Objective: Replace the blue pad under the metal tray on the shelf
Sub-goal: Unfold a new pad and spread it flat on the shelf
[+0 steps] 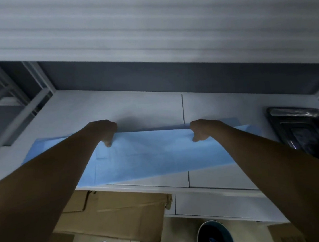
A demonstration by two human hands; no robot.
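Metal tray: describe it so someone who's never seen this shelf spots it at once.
Start at the white shelf that spans the view, with the blue pad lying across its middle under both hands. Follow the shelf to its far right end: the metal tray sits there, clear of the pad. It is the only dark, shiny, raised-rim thing on the otherwise pale, matte shelf.

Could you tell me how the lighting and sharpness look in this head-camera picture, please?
Head view: dim overall, arms in shadow; the blue pad is brightest; glare glints on the metal tray; streaky blur across the top; wide-angle bending of the shelf edges.
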